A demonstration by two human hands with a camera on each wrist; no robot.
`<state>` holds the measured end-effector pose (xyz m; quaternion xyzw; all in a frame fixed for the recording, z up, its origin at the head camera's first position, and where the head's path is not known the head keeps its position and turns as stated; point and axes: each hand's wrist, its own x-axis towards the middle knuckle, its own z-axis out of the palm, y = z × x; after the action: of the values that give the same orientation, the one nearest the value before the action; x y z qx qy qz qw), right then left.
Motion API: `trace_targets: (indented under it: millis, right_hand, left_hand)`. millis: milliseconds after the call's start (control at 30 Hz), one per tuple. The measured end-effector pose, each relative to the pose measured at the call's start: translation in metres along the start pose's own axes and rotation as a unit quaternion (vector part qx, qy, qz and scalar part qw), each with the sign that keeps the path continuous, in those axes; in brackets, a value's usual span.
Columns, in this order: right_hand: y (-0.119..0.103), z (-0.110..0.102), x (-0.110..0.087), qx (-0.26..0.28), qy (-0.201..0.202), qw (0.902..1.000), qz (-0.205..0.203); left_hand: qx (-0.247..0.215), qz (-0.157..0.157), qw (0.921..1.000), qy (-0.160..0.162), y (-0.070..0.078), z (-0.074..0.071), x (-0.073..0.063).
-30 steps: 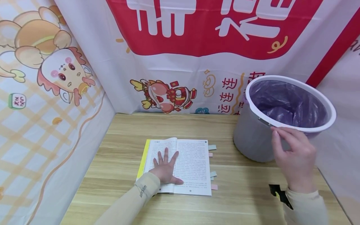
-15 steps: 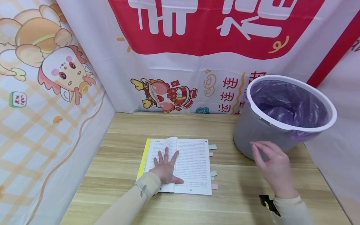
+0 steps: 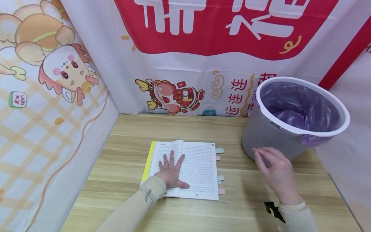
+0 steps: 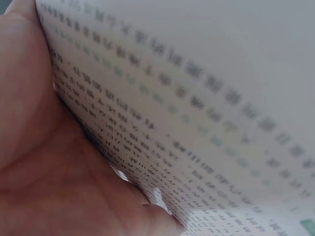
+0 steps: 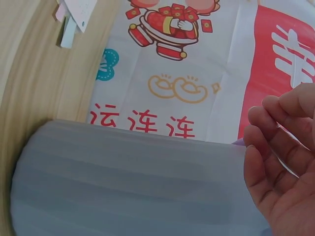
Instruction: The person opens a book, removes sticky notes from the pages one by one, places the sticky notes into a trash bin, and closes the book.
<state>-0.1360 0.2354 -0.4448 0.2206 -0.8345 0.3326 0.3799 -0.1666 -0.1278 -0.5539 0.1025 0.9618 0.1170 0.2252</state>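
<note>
My left hand (image 3: 170,176) lies flat with fingers spread on an open book (image 3: 200,170), across its left page and near the fold. Up close in the left wrist view, the printed page (image 4: 197,123) rises beside the palm. A yellow edge shows at the book's left, and pale sticky tabs (image 3: 220,178) stick out on the right. My right hand (image 3: 276,174) hovers in front of a grey bin (image 3: 269,138), fingers loosely curled and thumb close to the fingertips. Nothing shows between those fingers (image 5: 256,162) in the right wrist view.
The bin has a white rim (image 3: 345,119) and a purple liner bag (image 3: 292,96); it stands at the back right of the wood-grain table (image 3: 162,125). Printed cloth (image 3: 174,64) hangs behind and to the left. A black strap (image 3: 273,211) sits at my right wrist.
My right hand has come down and left, away from the bin's rim, to a spot in front of the bin. My left hand stays on the book.
</note>
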Motion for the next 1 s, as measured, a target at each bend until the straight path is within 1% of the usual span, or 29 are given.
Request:
trace_targets:
  millis: [300, 500, 633, 867, 1000]
  right_hand:
    - [0.004, 0.002, -0.003, 0.004, 0.002, 1.0, 0.001]
    - [0.004, 0.001, -0.005, 0.005, -0.003, 1.0, 0.006]
    - [0.004, 0.002, -0.008, -0.004, -0.017, 0.9997, 0.016]
    - [0.012, 0.008, -0.018, -0.01, -0.043, 0.9986, 0.03]
    - [0.015, 0.01, -0.023, -0.013, -0.058, 0.9972, 0.047]
  left_hand:
    - [-0.001, -0.003, 1.0, -0.006, -0.001, 0.004, 0.005]
    - [-0.006, -0.008, 0.9999, -0.012, 0.0, 0.004, 0.007]
    - [-0.006, -0.008, 0.9999, -0.01, 0.0, 0.004, 0.006]
    - [-0.008, -0.004, 0.9999, -0.008, 0.003, 0.0, 0.001]
    - [-0.003, -0.005, 0.9999, -0.009, 0.002, -0.001, 0.0]
